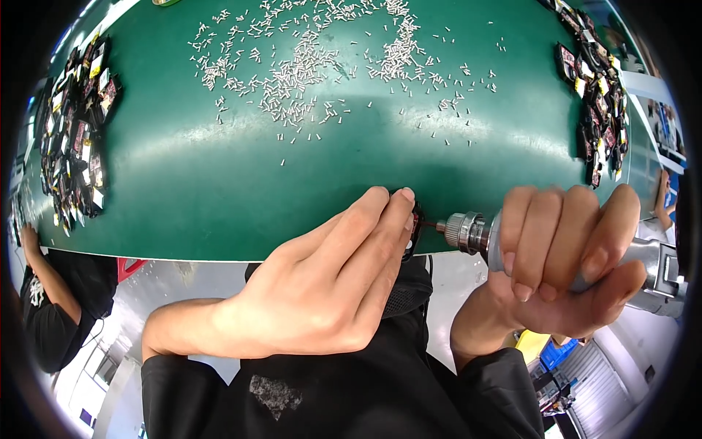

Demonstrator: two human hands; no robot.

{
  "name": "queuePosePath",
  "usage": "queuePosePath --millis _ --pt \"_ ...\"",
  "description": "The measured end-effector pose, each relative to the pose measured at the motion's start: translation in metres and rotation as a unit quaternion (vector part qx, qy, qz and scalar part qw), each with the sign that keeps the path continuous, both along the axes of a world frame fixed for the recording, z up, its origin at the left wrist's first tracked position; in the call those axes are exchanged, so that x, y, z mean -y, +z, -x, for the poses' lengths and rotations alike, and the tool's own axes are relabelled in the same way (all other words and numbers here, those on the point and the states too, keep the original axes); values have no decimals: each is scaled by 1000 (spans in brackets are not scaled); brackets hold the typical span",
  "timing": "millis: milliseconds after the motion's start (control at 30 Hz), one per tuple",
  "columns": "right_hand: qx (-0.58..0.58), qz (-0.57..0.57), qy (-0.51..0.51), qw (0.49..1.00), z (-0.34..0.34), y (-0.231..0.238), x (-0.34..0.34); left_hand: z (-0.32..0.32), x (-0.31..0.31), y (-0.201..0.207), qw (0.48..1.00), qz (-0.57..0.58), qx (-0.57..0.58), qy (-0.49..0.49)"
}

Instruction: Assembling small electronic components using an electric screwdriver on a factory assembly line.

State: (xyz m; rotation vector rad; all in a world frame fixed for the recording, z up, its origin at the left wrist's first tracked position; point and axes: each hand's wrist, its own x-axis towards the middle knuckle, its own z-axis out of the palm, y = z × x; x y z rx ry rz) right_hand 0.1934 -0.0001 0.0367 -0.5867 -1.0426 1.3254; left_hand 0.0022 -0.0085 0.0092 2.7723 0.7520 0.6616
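Observation:
My left hand (322, 285) is closed around a small black part (414, 238) at the table's near edge. Its fingers cover most of that part, so its full shape is hidden. In my right hand (567, 245) is an electric screwdriver (468, 233) with a metal chuck and a grey body, lying nearly level. The thin bit points left and meets the side of the black part. Whether a screw sits at the bit's tip is too small to tell. Many small silver screws (296, 77) lie scattered over the far middle of the green table (256, 190).
Heaps of black parts with white and yellow labels line the table's left side (77, 146) and right side (599, 102). A person in black (55, 307) sits at the far left; another person's arm (665, 201) shows at the right edge. Blue and yellow bins (559, 353) stand behind at lower right.

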Motion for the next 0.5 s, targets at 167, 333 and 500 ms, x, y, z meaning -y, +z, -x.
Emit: queuePosePath --millis 167,333,500 --pt "76 -8 45 996 -2 9 -6 2 -3 2 1000 -2 2 -1" --pt "27 -41 82 995 6 6 -16 3 -2 14 999 25 -22 8" --pt "-29 24 74 997 8 12 -8 1 7 9 999 -6 -4 32"
